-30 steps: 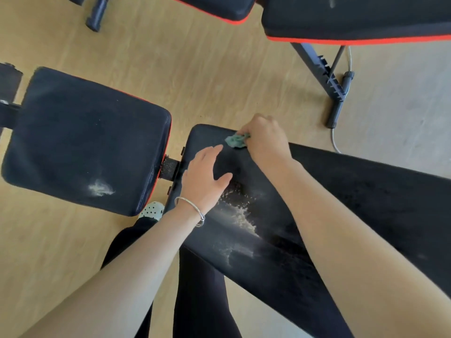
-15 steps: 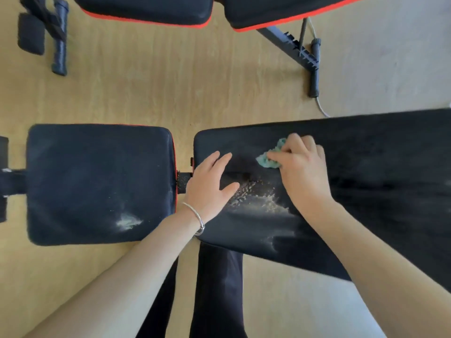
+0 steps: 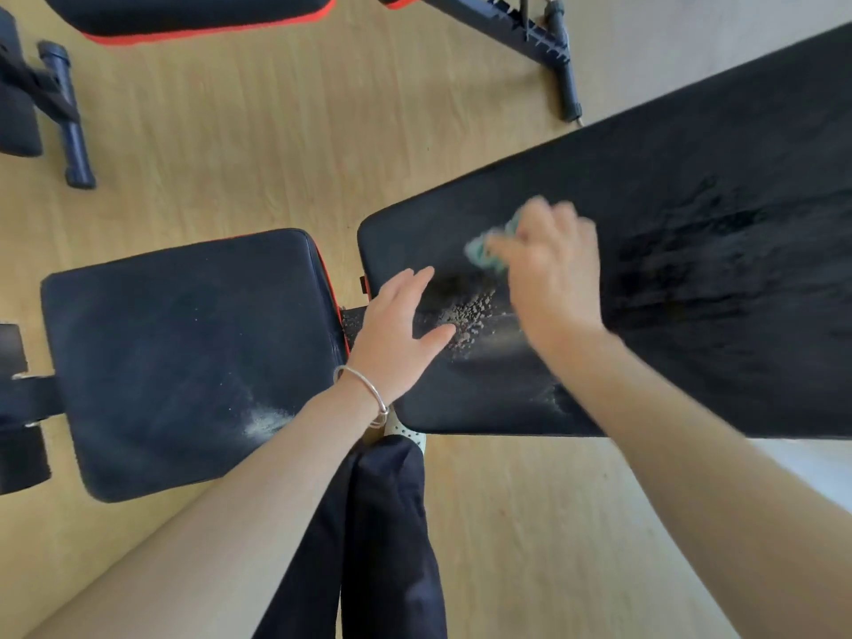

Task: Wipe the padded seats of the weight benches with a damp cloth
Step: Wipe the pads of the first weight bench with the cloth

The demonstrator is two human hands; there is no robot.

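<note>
1. A small square seat pad [image 3: 184, 362] is sitting on the left, carrying a pale dusty smear [image 3: 267, 419] near its right corner.
2. The left hand [image 3: 396, 334] is lying flat and empty, fingers spread, on the near end of the long back pad [image 3: 691, 279], a thin bracelet [image 3: 369, 394] circling the wrist.
3. A patch of gritty crumbs [image 3: 465, 315] is lying on the pad between both hands.
4. The right hand [image 3: 548, 279], blurred, is gripping a crumpled green cloth [image 3: 488, 249] and pressing it onto the long pad just beyond the crumbs.
5. Another bench [image 3: 207, 16] with red trim is standing farther off across the wooden floor [image 3: 276, 145].
</note>
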